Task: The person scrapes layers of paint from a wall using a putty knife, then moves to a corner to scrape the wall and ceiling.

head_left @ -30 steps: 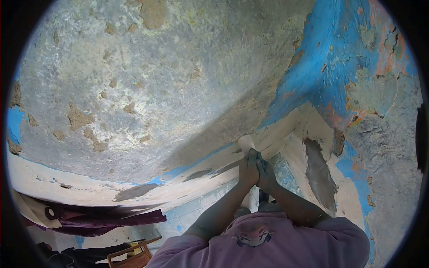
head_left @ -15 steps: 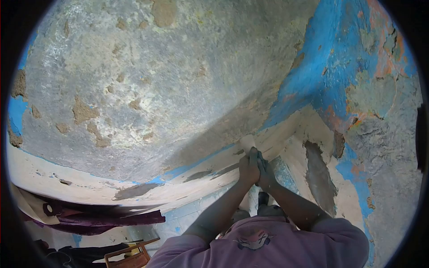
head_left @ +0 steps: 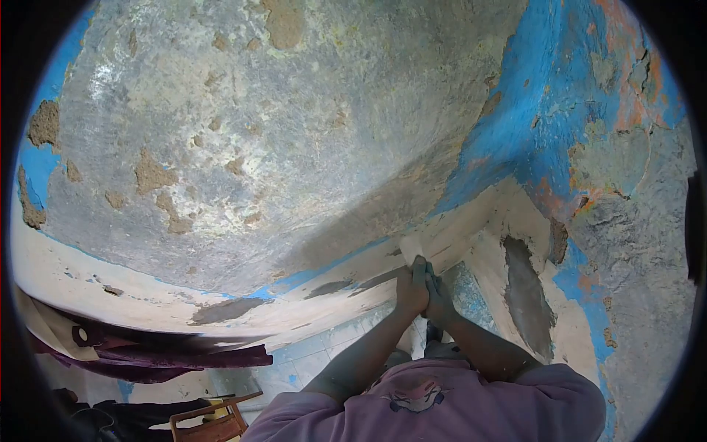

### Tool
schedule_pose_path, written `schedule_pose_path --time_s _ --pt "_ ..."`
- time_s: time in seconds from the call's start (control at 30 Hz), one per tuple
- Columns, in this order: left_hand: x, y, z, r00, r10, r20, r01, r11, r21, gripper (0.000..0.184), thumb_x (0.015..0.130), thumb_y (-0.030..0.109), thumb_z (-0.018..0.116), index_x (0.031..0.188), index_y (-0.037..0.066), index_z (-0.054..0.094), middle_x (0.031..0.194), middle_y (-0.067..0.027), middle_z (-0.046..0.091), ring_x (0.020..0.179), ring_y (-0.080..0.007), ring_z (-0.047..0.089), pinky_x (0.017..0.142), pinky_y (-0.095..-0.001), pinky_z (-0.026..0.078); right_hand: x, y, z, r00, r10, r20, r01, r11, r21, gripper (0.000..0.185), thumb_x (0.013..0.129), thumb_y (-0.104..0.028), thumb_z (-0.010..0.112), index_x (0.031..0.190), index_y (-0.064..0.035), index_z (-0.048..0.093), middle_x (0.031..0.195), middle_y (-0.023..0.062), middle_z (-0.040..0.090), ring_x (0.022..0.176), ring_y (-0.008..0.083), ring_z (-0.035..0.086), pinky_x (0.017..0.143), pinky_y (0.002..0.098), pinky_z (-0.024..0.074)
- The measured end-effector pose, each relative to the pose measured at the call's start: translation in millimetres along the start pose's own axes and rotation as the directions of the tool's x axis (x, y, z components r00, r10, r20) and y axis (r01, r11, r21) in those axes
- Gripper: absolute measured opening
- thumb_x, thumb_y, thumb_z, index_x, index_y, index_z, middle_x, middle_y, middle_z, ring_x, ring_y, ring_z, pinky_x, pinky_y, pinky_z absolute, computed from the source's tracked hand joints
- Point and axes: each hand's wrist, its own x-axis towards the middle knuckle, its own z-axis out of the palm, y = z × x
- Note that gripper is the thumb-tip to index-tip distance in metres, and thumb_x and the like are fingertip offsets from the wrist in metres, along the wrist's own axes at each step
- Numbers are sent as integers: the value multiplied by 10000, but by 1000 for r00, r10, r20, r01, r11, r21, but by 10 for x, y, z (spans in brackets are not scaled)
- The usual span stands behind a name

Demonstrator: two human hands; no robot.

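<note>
Both arms [head_left: 362, 359] stretch forward and converge, the left hand [head_left: 412, 292] and right hand [head_left: 440, 300] pressed together, fingers [head_left: 420, 268] directed away from the chest [head_left: 434, 416].

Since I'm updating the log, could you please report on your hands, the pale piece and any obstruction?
Left hand and right hand together, holding pale flat piece. Piece at cream wall band; contact unclear. No obstruction visible around it.

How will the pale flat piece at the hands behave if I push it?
Probably fairly stiff: the pale flat piece juts past the left hand without visible sag. Likely light: it looks smaller than that hand. Blur hides how slippery.
</note>
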Motion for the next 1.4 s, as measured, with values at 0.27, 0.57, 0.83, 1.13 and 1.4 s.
schedule_pose_path --time_s 0.27,0.57,0.83,1.13,1.4 --pt "86 134 36 1000 20 -4 -20 1000 -15 423 941 322 387 656 34 509 550 -33 488 527 -106 483 509 -285 396 241 90 -22 950 -308 -40 286 918 -276 497 958 -391 275 959 30 540 681 108 568 498 150 533 451 288 415" --pt "157 49 37 999 38 -21 -36 995 93 424 941 336 390 673 31 513 562 -45 498 511 -124 467 516 -296 401 218 32 -40 1000 17 3 -17 996 85 504 953 -421 285 926 11 542 599 83 536 501 151 536 441 283 400" --pt "89 249 90 995 93 -40 -85 983 160 383 944 304 412 660 59 489 551 -9 473 482 -119 482 485 -293 417 266 -122 -66 999 -23 -28 16 976 -218 479 962 -378 259 1000 8 540 770 155 599 632 230 591 587 344 456" --pt "146 429 54 981 192 4 -186 945 269 358 946 279 409 669 60 467 550 -11 438 485 -113 467 507 -271 420 366 0 -53 993 -105 -49 88 959 -269 458 961 -353 276 1068 26 508 897 199 605 845 276 599 735 378 444" --pt "63 190 77 1000 -4 -28 3 1000 -23 406 941 311 415 644 41 473 551 -25 466 485 -125 473 490 -275 406 195 33 -5 973 -214 -91 195 964 -184 474 962 -358 260 1106 29 493 943 224 596 880 324 590 758 384 436"
